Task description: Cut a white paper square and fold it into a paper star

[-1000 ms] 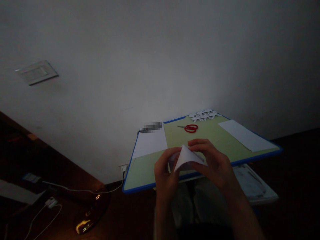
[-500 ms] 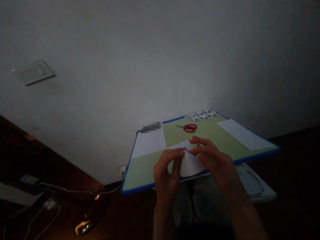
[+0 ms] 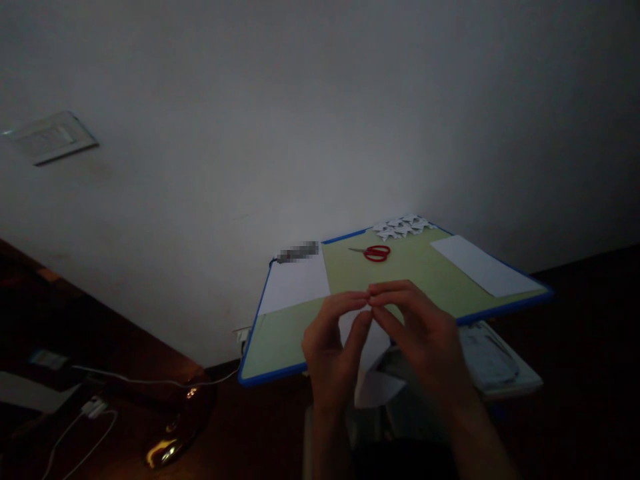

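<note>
My left hand (image 3: 333,347) and my right hand (image 3: 423,340) meet fingertip to fingertip over the near edge of a green board with a blue rim (image 3: 280,333). Both pinch a folded white paper (image 3: 373,373), which hangs down between the palms and is mostly hidden by the fingers. Red scissors (image 3: 373,253) lie shut farther back on the board. Behind them sits a small pile of folded white paper pieces (image 3: 401,227).
A white sheet (image 3: 295,283) lies on the board's left side and another white sheet (image 3: 479,265) on its right. A white tray (image 3: 495,363) shows below the board's right edge. At the lower left are white cables (image 3: 95,410) and a shiny dark lamp base (image 3: 175,433).
The paper was held up as a raised fold, then pressed flatter, and now hangs lower behind my fingers. Both hands' fingertips have come together on top.
</note>
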Motion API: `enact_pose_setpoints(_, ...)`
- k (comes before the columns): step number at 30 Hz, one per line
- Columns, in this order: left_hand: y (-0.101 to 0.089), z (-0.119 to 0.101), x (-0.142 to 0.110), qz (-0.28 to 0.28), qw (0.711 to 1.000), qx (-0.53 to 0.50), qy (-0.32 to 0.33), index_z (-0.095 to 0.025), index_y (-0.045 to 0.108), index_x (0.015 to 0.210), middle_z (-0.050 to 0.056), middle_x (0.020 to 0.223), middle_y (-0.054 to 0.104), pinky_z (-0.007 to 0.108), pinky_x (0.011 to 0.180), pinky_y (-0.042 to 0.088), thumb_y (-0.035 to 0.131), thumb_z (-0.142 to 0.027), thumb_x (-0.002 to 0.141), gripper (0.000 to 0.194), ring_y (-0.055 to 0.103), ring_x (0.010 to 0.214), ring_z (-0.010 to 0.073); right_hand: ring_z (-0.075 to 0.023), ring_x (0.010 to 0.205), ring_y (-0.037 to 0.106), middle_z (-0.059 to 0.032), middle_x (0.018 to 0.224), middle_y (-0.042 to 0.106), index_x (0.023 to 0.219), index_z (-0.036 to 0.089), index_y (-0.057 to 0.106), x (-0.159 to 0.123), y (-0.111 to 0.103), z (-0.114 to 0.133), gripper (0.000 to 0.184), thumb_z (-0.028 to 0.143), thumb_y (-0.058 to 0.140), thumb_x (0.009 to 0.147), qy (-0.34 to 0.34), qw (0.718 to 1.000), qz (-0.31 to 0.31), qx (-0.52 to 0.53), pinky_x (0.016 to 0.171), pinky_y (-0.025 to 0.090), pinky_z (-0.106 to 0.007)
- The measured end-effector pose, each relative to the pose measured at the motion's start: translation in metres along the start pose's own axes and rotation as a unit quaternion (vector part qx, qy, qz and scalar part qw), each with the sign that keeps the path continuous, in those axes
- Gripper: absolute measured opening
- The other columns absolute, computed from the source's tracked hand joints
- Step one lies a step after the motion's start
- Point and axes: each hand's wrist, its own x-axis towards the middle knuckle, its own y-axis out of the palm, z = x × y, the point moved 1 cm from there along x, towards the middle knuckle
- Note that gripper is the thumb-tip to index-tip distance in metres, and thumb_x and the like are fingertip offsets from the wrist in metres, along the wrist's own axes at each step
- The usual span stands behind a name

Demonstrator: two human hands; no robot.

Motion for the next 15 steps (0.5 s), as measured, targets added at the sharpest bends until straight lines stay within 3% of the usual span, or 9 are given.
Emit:
enact_pose_setpoints(2,-0.014,0.009,-0.006,-0.046,0.994,0.101,-0.019,-0.023,0.079,0.101,0.006,0.103,0.080,0.036,0.094,0.056,0.073,-0.027,0.098,0.008,0.074,0.100,0.0227,-0.0247,0.108,0.070,-0.0051,0.108,0.074,0.101,0.028,0.075,-0.004,0.000,-0.016,0.007,0.025,0.069,0.100,-0.019,0.998,-0.028,-0.059,0.098,0.055,-0.042)
enact_pose_setpoints(4,-0.035,0.018,-0.029,-0.079,0.978,0.185,-0.063,-0.023,0.078,0.098,0.004,0.098,0.079,0.034,0.090,0.056,0.071,-0.032,0.099,0.011,0.073,0.095,0.0226,-0.0256,0.104,0.070,-0.0062,0.106,0.074,0.103,0.027,0.073,-0.024,-0.006,-0.037,0.008,0.025,0.067,0.100,-0.020,0.992,-0.031,-0.117,0.094,0.056,-0.043)
enact_pose_setpoints(6,-0.052,0.028,-0.065,-0.182,0.952,0.227,-0.094,-0.024,0.071,0.085,0.000,0.082,0.072,0.031,0.077,0.055,0.069,-0.037,0.100,0.020,0.069,0.079,0.0203,-0.0266,0.098,0.069,-0.0060,0.101,0.072,0.099,0.028,0.073,-0.062,-0.018,-0.062,0.004,0.028,0.070,0.097,-0.018,0.987,-0.037,-0.152,0.090,0.057,-0.043)
enact_pose_setpoints(8,-0.056,0.042,-0.104,-0.240,0.933,0.230,-0.134,-0.025,0.065,0.083,0.000,0.080,0.067,0.031,0.073,0.056,0.065,-0.041,0.101,0.023,0.067,0.076,0.0208,-0.0280,0.096,0.070,-0.0053,0.099,0.071,0.096,0.029,0.071,-0.106,-0.031,-0.088,0.009,0.036,0.075,0.092,0.044,0.985,-0.050,-0.156,0.085,0.060,-0.043)
enact_pose_setpoints(9,-0.052,0.050,-0.120,-0.246,0.925,0.236,-0.167,-0.026,0.064,0.084,0.001,0.082,0.067,0.032,0.073,0.056,0.063,-0.043,0.101,0.024,0.068,0.078,0.0220,-0.0282,0.098,0.072,-0.0054,0.105,0.073,0.105,0.030,0.070,-0.126,-0.035,-0.102,0.015,0.039,0.074,0.094,0.115,0.978,-0.077,-0.157,0.084,0.061,-0.043)
enact_pose_setpoints(11,-0.037,0.068,-0.139,-0.172,0.918,0.246,-0.258,-0.024,0.067,0.082,0.007,0.097,0.073,0.036,0.076,0.059,0.066,-0.045,0.098,0.027,0.073,0.090,0.0274,-0.0296,0.097,0.075,-0.0072,0.107,0.076,0.114,0.030,0.069,-0.155,-0.039,-0.123,0.018,0.041,0.063,0.101,0.164,0.968,-0.092,-0.165,0.080,0.064,-0.045)
enact_pose_setpoints(13,-0.020,0.085,-0.140,-0.052,0.921,0.253,-0.292,-0.021,0.072,0.085,0.012,0.103,0.077,0.044,0.091,0.059,0.060,-0.045,0.099,0.030,0.074,0.106,0.0329,-0.0307,0.103,0.077,-0.0070,0.112,0.080,0.115,0.030,0.072,-0.166,-0.037,-0.139,0.020,0.043,0.064,0.101,0.189,0.967,-0.059,-0.158,0.084,0.066,-0.047)
enact_pose_setpoints(15,-0.012,0.095,-0.135,0.014,0.915,0.262,-0.306,-0.020,0.076,0.092,0.014,0.100,0.079,0.049,0.094,0.058,0.060,-0.044,0.097,0.030,0.075,0.105,0.0352,-0.0305,0.113,0.077,-0.0066,0.122,0.081,0.122,0.031,0.073,-0.165,-0.033,-0.148,0.026,0.045,0.062,0.102,0.209,0.966,-0.032,-0.146,0.094,0.066,-0.049)
